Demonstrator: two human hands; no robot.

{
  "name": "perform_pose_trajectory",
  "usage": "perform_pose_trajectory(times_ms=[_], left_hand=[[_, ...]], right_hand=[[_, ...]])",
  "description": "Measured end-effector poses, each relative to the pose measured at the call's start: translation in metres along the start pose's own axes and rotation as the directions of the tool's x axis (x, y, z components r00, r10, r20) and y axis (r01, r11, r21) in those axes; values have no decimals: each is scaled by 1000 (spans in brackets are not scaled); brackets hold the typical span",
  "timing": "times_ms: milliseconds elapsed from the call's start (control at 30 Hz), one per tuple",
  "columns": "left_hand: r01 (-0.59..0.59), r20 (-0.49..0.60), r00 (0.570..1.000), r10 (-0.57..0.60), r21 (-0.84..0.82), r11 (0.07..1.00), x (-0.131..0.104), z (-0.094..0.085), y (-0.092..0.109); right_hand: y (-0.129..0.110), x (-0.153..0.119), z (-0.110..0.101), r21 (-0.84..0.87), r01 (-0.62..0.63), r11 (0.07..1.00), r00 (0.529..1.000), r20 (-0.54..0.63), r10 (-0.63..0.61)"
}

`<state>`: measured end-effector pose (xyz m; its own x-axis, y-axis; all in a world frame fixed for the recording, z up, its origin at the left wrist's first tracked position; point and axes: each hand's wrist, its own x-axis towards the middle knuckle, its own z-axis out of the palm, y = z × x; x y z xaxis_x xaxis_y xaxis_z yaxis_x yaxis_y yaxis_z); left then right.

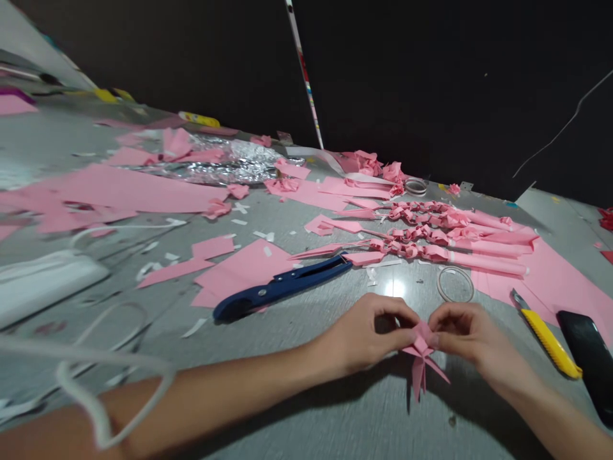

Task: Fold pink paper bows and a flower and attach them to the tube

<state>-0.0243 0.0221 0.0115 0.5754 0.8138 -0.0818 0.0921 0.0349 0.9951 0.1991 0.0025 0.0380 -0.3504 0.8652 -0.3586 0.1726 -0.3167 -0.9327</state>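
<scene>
one folded paper (422, 337) sits between left hand (368, 329) and right hand (472, 332), both pinched nearly closed on it, near the ring (454, 300); light, even pressure should crease without tearing.

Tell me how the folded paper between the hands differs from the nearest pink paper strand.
The folded paper is short, while the paper strand is long and chainlike. The folded paper is pinched by the left hand and right hand; the paper strand lies on the gray surface. Both are pink.
</scene>
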Motion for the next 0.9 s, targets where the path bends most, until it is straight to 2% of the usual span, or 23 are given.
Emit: perform_pose_trajectory(times_ms=[67, 133, 267, 433, 600, 800, 900], left_hand=[[45, 62, 997, -40, -87, 995, 4, -4, -3], [54, 77, 996, -48, -85, 995, 6, -6, -6], [34, 36, 999, -35, 35, 999, 4, -4, -5], [33, -1, 999, -33, 83, 996, 0, -2, -1], [11, -46, 999, -5, 133, 991, 0, 0, 0], [76, 48, 996, -73, -68, 995, 3, 3, -4], [64, 59, 996, -61, -51, 997, 3, 0, -6]], right_hand=[[0, 1, -1, 41, -12, 999, 1000, -18, 13], [1, 2, -2, 52, -28, 998, 1000, -3, 28], [1, 2, -1, 2, -35, 999, 999, 29, 35], [4, 3, 0, -71, 37, 997, 999, 17, -36], [7, 4, -1, -42, 44, 998, 999, 7, -44], [6, 4, 3, -12, 24, 1000, 999, 33, -23], [7, 4, 4, -7, 20, 1000, 999, 29, -20]])
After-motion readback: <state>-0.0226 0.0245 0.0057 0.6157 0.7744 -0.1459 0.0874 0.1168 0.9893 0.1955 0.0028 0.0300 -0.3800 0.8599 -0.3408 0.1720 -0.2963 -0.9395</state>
